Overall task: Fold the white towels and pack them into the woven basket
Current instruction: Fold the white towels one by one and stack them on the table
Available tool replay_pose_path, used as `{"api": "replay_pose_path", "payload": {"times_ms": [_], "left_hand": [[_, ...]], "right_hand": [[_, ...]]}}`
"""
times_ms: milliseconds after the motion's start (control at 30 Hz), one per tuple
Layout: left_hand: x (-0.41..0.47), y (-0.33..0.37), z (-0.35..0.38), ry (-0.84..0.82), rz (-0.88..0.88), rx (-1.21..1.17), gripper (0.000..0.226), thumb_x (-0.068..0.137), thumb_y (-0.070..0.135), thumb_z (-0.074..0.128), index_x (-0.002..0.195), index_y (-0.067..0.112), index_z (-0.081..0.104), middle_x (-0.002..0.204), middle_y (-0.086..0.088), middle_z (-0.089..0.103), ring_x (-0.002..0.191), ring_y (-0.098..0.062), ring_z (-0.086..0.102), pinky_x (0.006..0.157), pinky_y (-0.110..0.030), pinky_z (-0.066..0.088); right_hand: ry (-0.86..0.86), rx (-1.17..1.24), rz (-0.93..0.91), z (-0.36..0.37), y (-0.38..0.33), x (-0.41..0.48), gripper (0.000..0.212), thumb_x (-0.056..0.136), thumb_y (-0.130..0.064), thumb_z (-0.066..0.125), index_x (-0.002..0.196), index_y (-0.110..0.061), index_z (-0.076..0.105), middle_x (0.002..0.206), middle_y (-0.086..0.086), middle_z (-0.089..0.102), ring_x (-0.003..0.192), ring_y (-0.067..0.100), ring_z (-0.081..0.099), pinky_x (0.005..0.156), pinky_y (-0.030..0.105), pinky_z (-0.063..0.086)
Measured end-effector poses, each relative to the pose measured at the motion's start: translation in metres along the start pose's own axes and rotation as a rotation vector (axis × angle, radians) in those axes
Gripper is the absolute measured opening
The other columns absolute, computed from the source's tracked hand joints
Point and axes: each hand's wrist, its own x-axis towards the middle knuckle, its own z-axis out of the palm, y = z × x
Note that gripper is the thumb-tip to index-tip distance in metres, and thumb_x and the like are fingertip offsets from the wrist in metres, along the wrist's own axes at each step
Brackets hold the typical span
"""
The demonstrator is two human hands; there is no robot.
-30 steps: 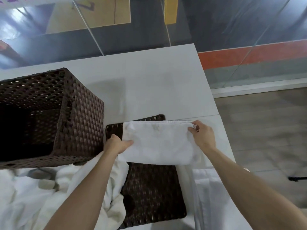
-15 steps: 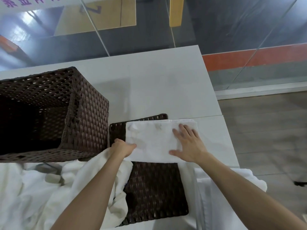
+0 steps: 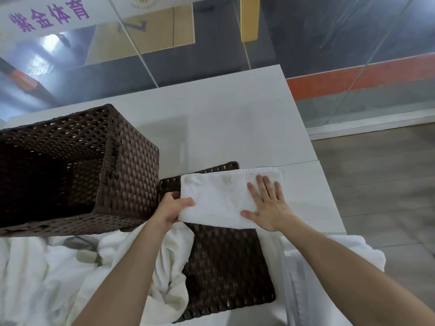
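Readable text: white banner (image 3: 47,17) top left, purple characters "紫金体育". There's a small logo at the top edge, but its lettering is too small to read. A tan panel (image 3: 150,31) behind the glass carries a purple Z-like mark.

Surface is a white counter (image 3: 235,114), two slabs with a seam (image 3: 299,162) running across at the right. Behind it is a glass wall (image 3: 329,31) with reflections, a yellow strip (image 3: 250,17) and an orange-red band (image 3: 353,78) low down. The floor (image 3: 376,172) at right is grey with a wood look.

The folded towel (image 3: 219,198) lies flat across the far end of a flat woven panel (image 3: 226,267), and its right end runs past the panel onto the counter. There's a faint brownish stain near its far edge.

Your left hand (image 3: 173,208) pinches the towel's near-left corner, thumb on top and fingers curled under. Your right hand (image 3: 268,205) is flat, fingers straight and slightly spread, pressing down on the towel's right end.

The woven basket (image 3: 131,165), dark brown, sits on the counter left of the towel and just beside the panel. Its top is open and the inside is dark.

Loose towels (image 3: 58,274) are heaped along the near edge under your left forearm, spilling onto the panel's left side. Another white towel (image 3: 317,267) hangs over the counter's near-right edge, under your right forearm.
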Motion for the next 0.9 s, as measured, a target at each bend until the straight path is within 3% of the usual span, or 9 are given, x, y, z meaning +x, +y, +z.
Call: {"api": "replay_pose_path", "payload": {"times_ms": [67,167,233,300,367,433,600,767,900], "left_hand": [[-0.007,0.017,-0.002,-0.061,0.029,-0.072,0.083,0.081,0.009,0.089,0.153,0.007,0.047,0.129,-0.011,0.072,0.112,-0.03,0.074,0.083,-0.043,0.066],[-0.032,0.052,0.017,-0.175,0.152,-0.035,0.068,0.081,0.008,0.086,0.144,0.016,0.061,0.125,-0.011,0.078,0.101,-0.03,0.078,0.071,-0.041,0.064],[-0.048,0.071,0.043,-0.228,0.27,0.115,0.073,0.08,0.012,0.089,0.145,0.023,0.057,0.123,-0.008,0.078,0.085,-0.024,0.076,0.067,-0.038,0.062],[-0.066,0.084,0.075,-0.403,0.338,0.247,0.075,0.084,0.02,0.093,0.147,0.027,0.053,0.125,-0.005,0.076,0.095,-0.021,0.079,0.078,-0.038,0.065],[-0.08,0.085,0.103,-0.626,0.293,0.338,0.068,0.091,0.027,0.089,0.148,0.023,0.054,0.127,-0.009,0.074,0.106,-0.027,0.079,0.09,-0.043,0.066],[-0.078,0.075,0.115,-0.698,0.268,0.434,0.054,0.097,0.029,0.083,0.144,0.016,0.06,0.125,-0.011,0.075,0.107,-0.026,0.079,0.095,-0.046,0.065],[-0.045,0.039,0.103,-0.295,0.302,0.563,0.029,0.099,0.03,0.079,0.122,0.018,0.068,0.116,-0.009,0.074,0.089,-0.02,0.076,0.086,-0.044,0.068],[-0.024,0.01,0.099,-0.173,0.145,0.482,0.061,0.093,0.046,0.083,0.138,0.013,0.058,0.116,-0.008,0.071,0.103,-0.021,0.075,0.087,-0.043,0.068],[-0.018,-0.001,0.126,-0.247,0.006,0.333,0.093,0.082,0.059,0.086,0.15,0.006,0.052,0.129,-0.006,0.071,0.111,-0.02,0.073,0.094,-0.043,0.065]], "right_hand": [[0.029,0.065,-0.014,0.0,-0.002,0.001,0.1,0.096,-0.087,0.011,0.168,-0.026,-0.02,0.17,0.01,-0.039,0.156,0.027,-0.039,0.13,0.059,-0.014],[0.339,0.446,-0.001,-0.019,0.003,-0.012,0.066,0.107,-0.064,0.038,0.154,-0.02,0.052,0.172,0.007,0.033,0.163,0.025,0.021,0.131,0.052,0.021],[0.529,0.773,0.159,-0.044,0.008,-0.026,0.041,0.109,-0.05,0.051,0.126,-0.02,0.074,0.138,-0.002,0.069,0.129,0.018,0.064,0.113,0.044,0.05],[0.403,1.251,0.333,-0.061,0.016,-0.03,0.044,0.106,-0.058,0.054,0.116,-0.021,0.075,0.111,-0.003,0.079,0.097,0.017,0.078,0.097,0.048,0.061],[0.216,1.49,0.464,-0.068,0.026,-0.028,0.071,0.091,-0.083,0.056,0.116,-0.019,0.074,0.106,0.004,0.081,0.093,0.027,0.08,0.094,0.052,0.062],[0.088,1.404,0.544,-0.063,0.03,-0.026,0.08,0.076,-0.091,0.066,0.108,-0.018,0.075,0.104,0.006,0.079,0.096,0.029,0.077,0.093,0.046,0.062],[0.161,1.141,0.565,-0.053,0.028,-0.021,0.033,0.085,-0.029,0.084,0.108,-0.011,0.069,0.104,0.004,0.074,0.097,0.026,0.071,0.088,0.046,0.061],[0.268,0.963,0.591,-0.059,0.039,-0.024,0.03,0.089,-0.023,0.076,0.114,-0.013,0.062,0.102,-0.002,0.065,0.101,0.027,0.065,0.079,0.038,0.051],[0.2,0.856,0.644,-0.044,0.047,-0.025,0.061,0.086,-0.032,0.082,0.135,-0.01,0.054,0.122,0.007,0.061,0.11,0.03,0.061,0.087,0.038,0.05]]}}
